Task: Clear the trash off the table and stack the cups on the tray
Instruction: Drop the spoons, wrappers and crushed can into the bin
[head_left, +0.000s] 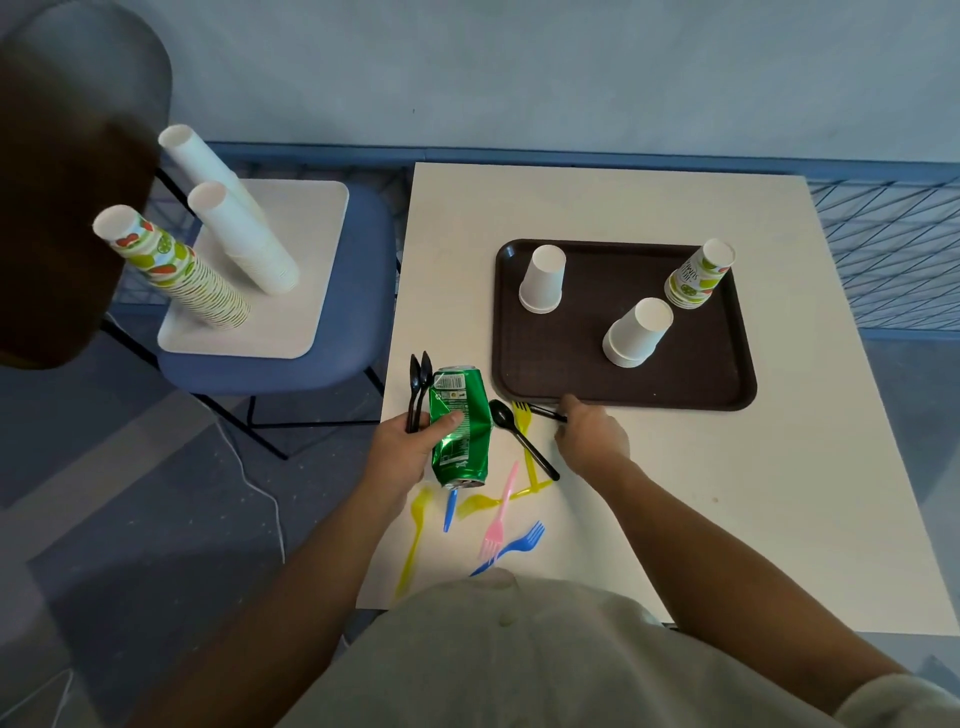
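My left hand (410, 447) grips a crushed green can (460, 431) together with two black plastic spoons (420, 387) at the table's left edge. My right hand (589, 434) pinches a black utensil handle (548, 413) just in front of the brown tray (519, 358). Another black spoon (519, 434) lies between my hands over a yellow fork (524, 415). Yellow, blue and pink forks (498, 512) are scattered near the front edge. On the tray stand upside-down cups: two white stacks (543, 278) (636, 332) and a fruit-print stack (698, 275).
The white table (779, 467) has bare room to the right of the tray. To the left a blue chair (358, 322) carries a white tray (306, 291) with tall stacks of white (234, 228) and fruit-print cups (176, 270). A dark object fills the upper left corner.
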